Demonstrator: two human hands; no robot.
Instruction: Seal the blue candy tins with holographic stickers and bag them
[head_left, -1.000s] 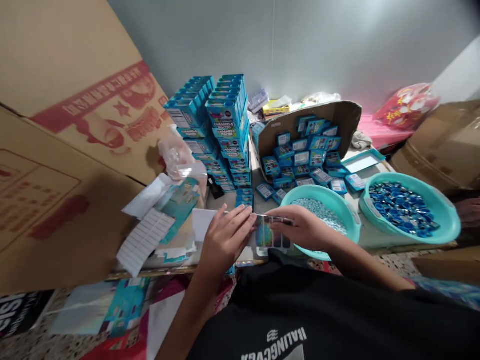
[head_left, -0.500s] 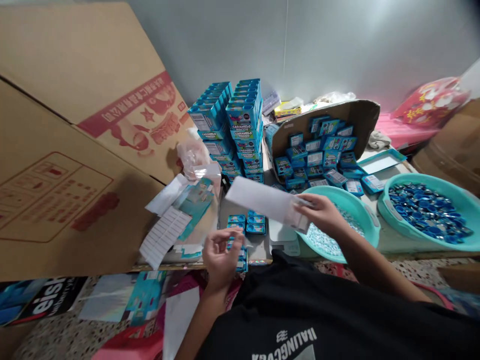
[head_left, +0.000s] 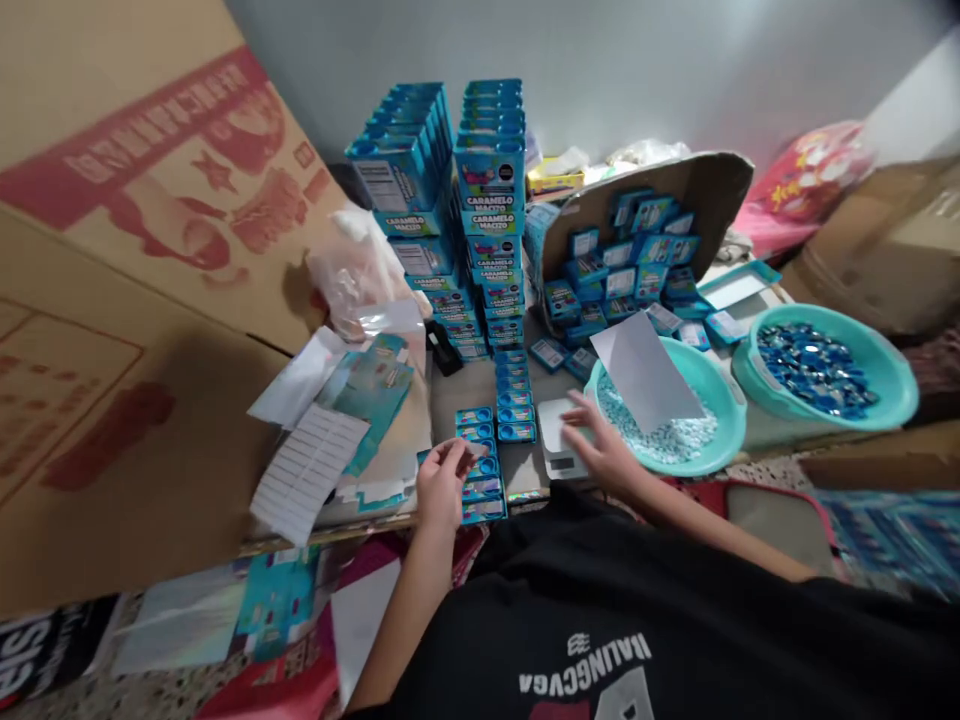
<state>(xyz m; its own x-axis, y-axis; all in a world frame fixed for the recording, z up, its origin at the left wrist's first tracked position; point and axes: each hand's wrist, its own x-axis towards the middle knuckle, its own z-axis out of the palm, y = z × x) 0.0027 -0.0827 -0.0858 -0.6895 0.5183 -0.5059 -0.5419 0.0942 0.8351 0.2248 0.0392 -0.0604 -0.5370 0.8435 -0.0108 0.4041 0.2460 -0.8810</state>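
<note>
My left hand (head_left: 441, 485) is closed in a pinch above the near row of small blue boxes (head_left: 482, 490). A small pale piece seems to show at its fingertips, too small to name. My right hand (head_left: 596, 445) is open, its fingers apart over a white scale (head_left: 559, 425). A white paper sheet (head_left: 649, 375) lies tilted across a teal basin (head_left: 731, 420) that holds small pale candies (head_left: 675, 440). A second row of small blue boxes (head_left: 515, 400) stands just behind, between the hands.
Tall stacks of blue display boxes (head_left: 491, 215) stand at the back. A cut carton (head_left: 724, 190) holds loose small boxes. Another teal basin (head_left: 892, 385) of shiny blue pieces is at right. A large carton (head_left: 150, 400) and printed sheets (head_left: 307, 475) are at left.
My right hand has let go of the white sheet, now on the basin, and moved left over the scale. My left hand remains pinched near the boxes. The view has shifted.
</note>
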